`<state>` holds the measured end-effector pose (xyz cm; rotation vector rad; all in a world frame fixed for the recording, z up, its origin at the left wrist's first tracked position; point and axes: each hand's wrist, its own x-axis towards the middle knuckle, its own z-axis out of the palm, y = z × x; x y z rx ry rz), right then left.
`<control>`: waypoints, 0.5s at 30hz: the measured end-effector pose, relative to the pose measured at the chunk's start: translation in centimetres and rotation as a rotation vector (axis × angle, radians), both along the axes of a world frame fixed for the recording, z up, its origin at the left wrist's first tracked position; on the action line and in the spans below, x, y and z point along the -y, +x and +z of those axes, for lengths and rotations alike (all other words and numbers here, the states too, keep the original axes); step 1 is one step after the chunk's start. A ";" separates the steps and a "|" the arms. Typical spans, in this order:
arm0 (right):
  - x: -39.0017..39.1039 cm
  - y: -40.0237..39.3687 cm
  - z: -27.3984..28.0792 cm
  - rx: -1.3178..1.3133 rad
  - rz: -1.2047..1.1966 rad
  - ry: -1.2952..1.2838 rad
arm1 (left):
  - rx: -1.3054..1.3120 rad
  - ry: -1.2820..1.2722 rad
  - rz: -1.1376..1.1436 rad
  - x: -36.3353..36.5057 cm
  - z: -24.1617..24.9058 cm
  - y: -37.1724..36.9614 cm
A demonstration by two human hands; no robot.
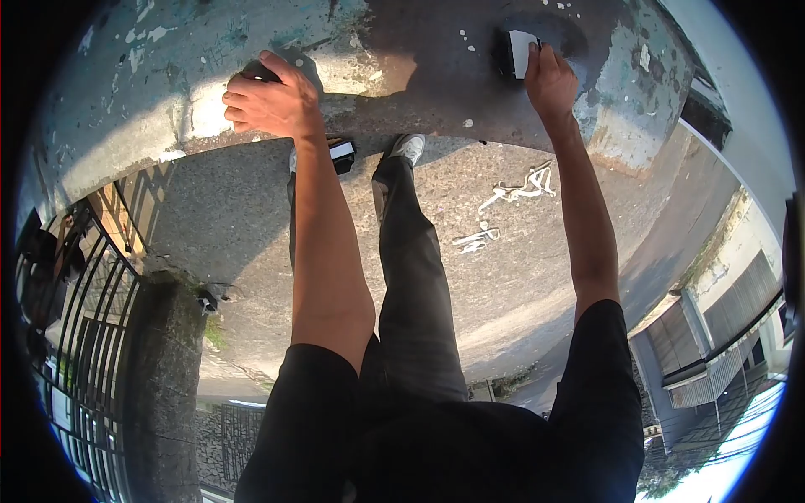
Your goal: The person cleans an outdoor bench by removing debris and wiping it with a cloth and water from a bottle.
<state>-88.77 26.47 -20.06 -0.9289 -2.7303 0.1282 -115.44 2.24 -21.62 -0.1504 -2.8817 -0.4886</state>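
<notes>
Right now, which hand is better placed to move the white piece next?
Probably the right hand: its thumb and fingers pinch the white piece. The left hand is well apart from it, curled at something dark and partly hidden, so it would have to reach across.

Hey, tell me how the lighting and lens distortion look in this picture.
In the head view, fisheye distortion makes the ledge look bowed and leaves black corners; sunlight and shadow split the pavement; the sky at lower right is overexposed, with blue fringing nearby.
</notes>
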 end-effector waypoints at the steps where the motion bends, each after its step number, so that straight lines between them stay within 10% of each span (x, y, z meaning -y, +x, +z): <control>1: 0.4 0.5 0.3 0.001 -0.005 0.002 | 0.007 -0.009 0.009 -0.1 0.1 0.0; 15: 6.2 1.0 -0.5 0.201 -0.564 0.024 | -0.028 -0.020 0.014 -0.1 -0.2 0.0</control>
